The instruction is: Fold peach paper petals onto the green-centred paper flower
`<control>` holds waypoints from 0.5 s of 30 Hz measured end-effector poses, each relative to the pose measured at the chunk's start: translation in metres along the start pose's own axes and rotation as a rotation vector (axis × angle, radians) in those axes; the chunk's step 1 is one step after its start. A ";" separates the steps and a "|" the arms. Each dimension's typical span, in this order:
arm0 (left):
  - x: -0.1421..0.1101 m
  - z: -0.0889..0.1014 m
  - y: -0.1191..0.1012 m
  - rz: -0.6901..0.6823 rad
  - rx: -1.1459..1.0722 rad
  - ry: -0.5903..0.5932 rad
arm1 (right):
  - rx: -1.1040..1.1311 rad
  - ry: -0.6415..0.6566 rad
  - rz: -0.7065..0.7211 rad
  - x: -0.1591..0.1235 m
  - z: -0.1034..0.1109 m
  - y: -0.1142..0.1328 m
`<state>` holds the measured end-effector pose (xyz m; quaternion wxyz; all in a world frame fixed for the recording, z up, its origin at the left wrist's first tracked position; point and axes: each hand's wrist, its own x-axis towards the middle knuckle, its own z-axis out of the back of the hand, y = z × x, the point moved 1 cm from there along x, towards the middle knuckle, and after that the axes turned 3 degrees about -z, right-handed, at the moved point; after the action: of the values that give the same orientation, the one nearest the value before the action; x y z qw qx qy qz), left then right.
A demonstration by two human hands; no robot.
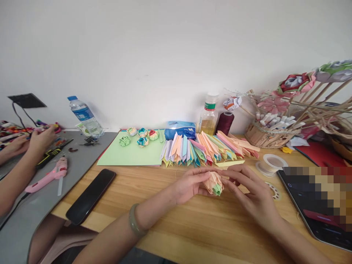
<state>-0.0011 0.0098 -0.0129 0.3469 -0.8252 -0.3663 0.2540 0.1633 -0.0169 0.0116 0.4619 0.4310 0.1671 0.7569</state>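
A peach paper flower (213,180) with a light green centre is held above the wooden table. My left hand (187,186) grips it from the left, fingers wrapped behind it and thumb on its near side. On the opposite side, my right hand (251,189) pinches the flower's edge with thumb and fingertips. Just beyond the hands lie bundles of folded paper strips (181,148) in several colours. Small finished paper flowers (143,142) rest on a light green paper sheet (123,156) to the back left.
A black phone (91,196) lies at left, a tablet (305,209) at right beside a spool of clear line (272,165). Behind stand a tissue pack (180,129), a bottle (208,117), a thread cone (224,123) and a basket (271,135). Another person's hands (41,139) work near a pink glue gun (51,176).
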 end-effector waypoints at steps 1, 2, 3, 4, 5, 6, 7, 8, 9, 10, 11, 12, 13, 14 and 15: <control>-0.001 0.000 0.000 -0.002 0.006 0.005 | -0.011 -0.005 0.019 -0.001 0.000 0.000; -0.001 -0.001 -0.001 -0.003 0.005 0.015 | -0.019 -0.010 0.032 -0.001 0.001 0.000; -0.001 -0.001 -0.001 -0.004 0.001 0.031 | -0.025 -0.015 0.045 -0.001 0.001 -0.001; -0.002 -0.002 -0.002 -0.005 -0.004 0.043 | -0.026 -0.017 0.056 -0.001 0.001 -0.001; -0.002 -0.002 -0.002 -0.005 -0.009 0.054 | -0.024 -0.014 0.062 -0.001 0.001 -0.002; -0.002 -0.002 -0.002 -0.005 -0.012 0.060 | -0.020 -0.007 0.061 -0.001 0.001 -0.002; -0.002 -0.002 -0.002 -0.003 -0.011 0.063 | -0.014 0.003 0.054 0.000 0.000 -0.003; -0.002 -0.002 -0.002 0.001 -0.008 0.065 | -0.004 0.014 0.042 0.000 0.000 -0.003; -0.002 -0.002 -0.002 0.005 -0.006 0.066 | 0.009 0.022 0.030 0.000 0.000 -0.004; -0.002 -0.002 -0.002 0.009 0.000 0.066 | 0.022 0.027 0.021 0.001 0.000 -0.004; -0.002 -0.002 -0.001 0.014 0.011 0.068 | 0.035 0.027 0.014 0.001 0.000 -0.004; -0.002 -0.002 -0.001 0.012 0.031 0.068 | 0.047 0.025 0.004 0.001 0.001 -0.004; -0.002 -0.002 -0.002 -0.008 0.063 0.064 | 0.056 0.020 -0.015 0.001 0.001 -0.003; -0.002 -0.003 -0.002 -0.046 0.106 0.058 | 0.064 0.009 -0.043 0.001 0.001 -0.003; -0.002 -0.003 -0.003 -0.095 0.162 0.052 | 0.074 -0.006 -0.081 0.002 0.002 -0.003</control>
<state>-0.0015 0.0087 -0.0081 0.4333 -0.7825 -0.3742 0.2446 0.1662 -0.0141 0.0116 0.4767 0.4430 0.2107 0.7295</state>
